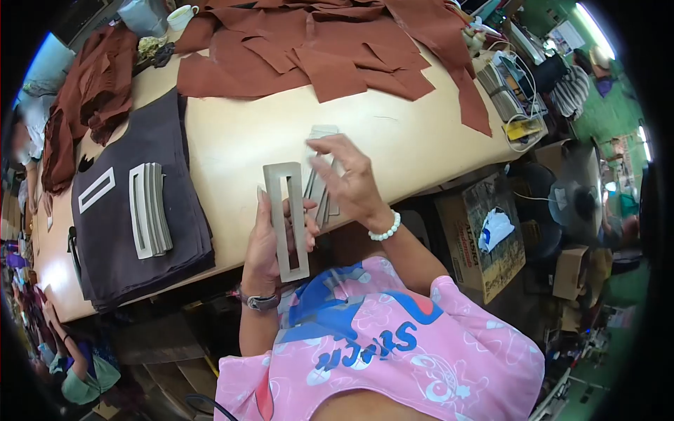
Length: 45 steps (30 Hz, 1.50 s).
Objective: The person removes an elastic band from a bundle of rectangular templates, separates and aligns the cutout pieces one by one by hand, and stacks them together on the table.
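Observation:
In my left hand (262, 245) is a long grey rectangular piece (276, 210) with a narrow slot cut through its middle. The hand is closed around its lower part, near the table's front edge. My right hand (353, 175) hovers just right of that piece, its fingers bent and apart, with nothing visible in them. Below the right hand, partly covered by it, several similar grey strips (324, 130) lie loosely on the table. To the left, a neat pile of slotted pieces (151, 210) and one lighter slotted piece (96, 189) rest on dark fabric.
The dark fabric stack (140, 277) spans the table's left front. Brown cloth pieces (330, 70) cover the back, with more brown cloth (105, 84) at far left. A cup (182, 17) stands behind. A cardboard box (481, 238) is on the right; another person's arm (67, 340) shows lower left.

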Each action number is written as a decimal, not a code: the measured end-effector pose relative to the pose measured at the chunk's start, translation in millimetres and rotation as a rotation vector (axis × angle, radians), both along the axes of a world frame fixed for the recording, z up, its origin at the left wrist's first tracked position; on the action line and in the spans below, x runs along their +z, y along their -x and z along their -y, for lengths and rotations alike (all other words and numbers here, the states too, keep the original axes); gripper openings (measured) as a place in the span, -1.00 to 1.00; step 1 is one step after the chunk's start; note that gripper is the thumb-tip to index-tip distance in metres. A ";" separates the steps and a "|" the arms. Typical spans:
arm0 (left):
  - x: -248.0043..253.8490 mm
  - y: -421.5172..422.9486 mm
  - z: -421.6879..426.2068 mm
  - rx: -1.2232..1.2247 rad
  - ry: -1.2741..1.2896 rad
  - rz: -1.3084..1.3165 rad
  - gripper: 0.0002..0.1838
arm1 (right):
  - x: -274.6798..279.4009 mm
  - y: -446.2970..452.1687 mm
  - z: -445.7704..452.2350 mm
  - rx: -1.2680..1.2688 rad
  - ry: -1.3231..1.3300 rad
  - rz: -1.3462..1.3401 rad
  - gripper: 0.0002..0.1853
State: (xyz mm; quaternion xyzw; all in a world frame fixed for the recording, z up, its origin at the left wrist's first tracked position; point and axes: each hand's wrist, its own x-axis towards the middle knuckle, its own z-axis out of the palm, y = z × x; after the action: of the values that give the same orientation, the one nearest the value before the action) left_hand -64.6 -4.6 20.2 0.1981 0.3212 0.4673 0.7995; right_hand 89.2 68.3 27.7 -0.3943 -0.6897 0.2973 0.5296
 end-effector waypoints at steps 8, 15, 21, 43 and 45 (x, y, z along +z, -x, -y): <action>-6.6 -13.9 0.2 0.012 0.014 0.064 -0.27 | 8.4 1.3 12.6 -0.022 -0.346 0.303 -0.75; -9.7 -2.8 6.4 0.002 0.016 0.024 -0.26 | 21.2 -7.4 4.5 0.090 0.234 -0.149 -0.87; -18.6 41.5 23.3 0.230 0.105 -0.009 -0.25 | -13.1 -23.5 -44.5 0.079 0.440 -0.231 -0.88; -17.4 -6.8 -0.7 -0.011 0.026 0.039 -0.26 | -2.6 -1.0 4.7 0.194 -0.056 0.073 -0.90; -16.0 -4.8 3.1 0.000 -0.028 -0.041 -0.25 | 5.2 -6.1 -1.9 0.118 0.203 -0.161 -0.91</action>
State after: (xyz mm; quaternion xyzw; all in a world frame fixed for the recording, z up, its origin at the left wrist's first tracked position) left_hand -59.8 -7.7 4.2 0.2188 0.3307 0.4678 0.7899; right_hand 95.3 70.2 32.9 -0.3796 -0.6335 0.4268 0.5220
